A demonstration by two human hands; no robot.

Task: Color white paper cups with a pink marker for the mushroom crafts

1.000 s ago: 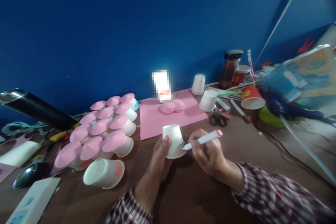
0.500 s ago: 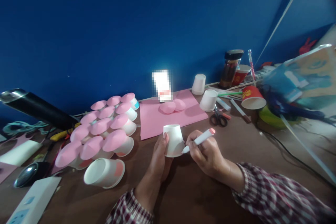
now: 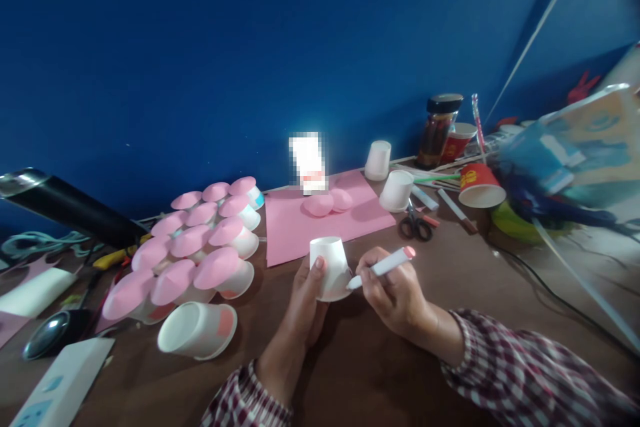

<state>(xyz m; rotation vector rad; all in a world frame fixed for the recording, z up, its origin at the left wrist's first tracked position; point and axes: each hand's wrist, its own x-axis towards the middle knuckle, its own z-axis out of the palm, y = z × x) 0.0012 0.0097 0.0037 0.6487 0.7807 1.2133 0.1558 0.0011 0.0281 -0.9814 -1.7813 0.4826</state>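
Left hand clamped on the upturned cup, right hand pinching the marker: brace the cup, stroke lightly.

A craft workspace: paper cups, scissors and markers litter the table.

An upturned white cup is gripped by the left hand on a brown table, and a marker held in the right hand is set tip-first against the cup's side. Pink-capped cups are grouped to the left, with one cup lying on its side near them. A pink sheet, scissors and a red cup are placed behind.
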